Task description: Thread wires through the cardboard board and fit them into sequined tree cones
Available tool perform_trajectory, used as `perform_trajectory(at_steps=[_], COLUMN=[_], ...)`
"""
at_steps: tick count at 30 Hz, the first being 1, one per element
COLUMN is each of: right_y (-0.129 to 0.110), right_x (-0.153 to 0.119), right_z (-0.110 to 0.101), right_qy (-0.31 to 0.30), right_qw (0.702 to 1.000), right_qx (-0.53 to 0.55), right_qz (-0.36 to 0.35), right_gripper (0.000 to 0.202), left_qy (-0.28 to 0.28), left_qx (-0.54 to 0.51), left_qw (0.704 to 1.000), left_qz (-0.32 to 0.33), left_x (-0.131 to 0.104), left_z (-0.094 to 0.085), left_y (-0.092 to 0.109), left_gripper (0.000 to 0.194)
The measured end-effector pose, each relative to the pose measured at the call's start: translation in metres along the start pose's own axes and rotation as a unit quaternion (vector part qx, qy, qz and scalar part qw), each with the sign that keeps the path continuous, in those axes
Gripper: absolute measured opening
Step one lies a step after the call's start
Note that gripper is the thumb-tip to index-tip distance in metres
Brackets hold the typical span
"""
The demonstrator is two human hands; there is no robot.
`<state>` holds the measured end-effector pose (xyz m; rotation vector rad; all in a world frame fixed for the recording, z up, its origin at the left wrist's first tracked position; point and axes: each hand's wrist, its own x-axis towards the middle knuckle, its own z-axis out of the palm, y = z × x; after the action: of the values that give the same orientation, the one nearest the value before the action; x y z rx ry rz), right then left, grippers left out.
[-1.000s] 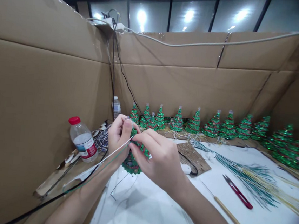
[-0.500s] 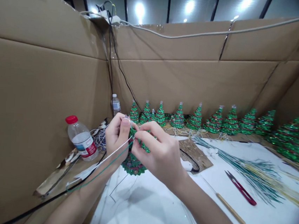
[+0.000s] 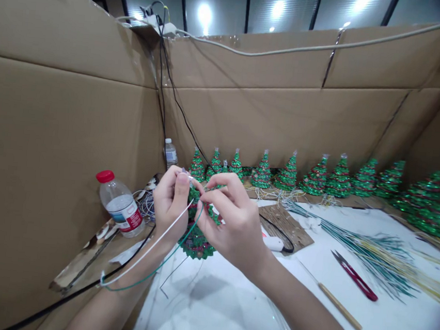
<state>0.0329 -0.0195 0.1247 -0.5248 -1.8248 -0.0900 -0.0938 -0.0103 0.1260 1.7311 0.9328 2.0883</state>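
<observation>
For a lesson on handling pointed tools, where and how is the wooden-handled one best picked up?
Grip the middle of the wooden handle, probably from above, reaching in from the near right and closing across its width. It is slim and lies flat, and the thin metal shaft points away to the far left.
</observation>
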Motion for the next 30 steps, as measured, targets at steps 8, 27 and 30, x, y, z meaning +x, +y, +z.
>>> perform_trajectory(at_steps=[8, 27, 30], right_y=[0.0021, 0.0033, 0.0007], right_x=[-0.0017, -0.0006, 0.0005], right_z=[0.0074, 0.0080, 0.0066], right_qy=[0.008, -0.003, -0.008], right_qw=[0.999, 0.999, 0.999], right_qx=[0.010, 0.041, 0.030], right_qz=[-0.041, -0.034, -0.031], right_gripper=[0.014, 0.014, 0.015], left_qy=[0.032, 0.024, 0.011], left_qx=[0.018, 0.036, 0.039], left_qw=[0.999, 0.999, 0.999], left_qz=[0.001, -0.011, -0.013], left_x=[0.0010, -0.0006, -0.0015], left_z=[-0.0009, -0.0013, -0.0005], left_y=[-0.0010, -0.0044, -0.0039], left_gripper=[0.043, 0.043, 0.043])
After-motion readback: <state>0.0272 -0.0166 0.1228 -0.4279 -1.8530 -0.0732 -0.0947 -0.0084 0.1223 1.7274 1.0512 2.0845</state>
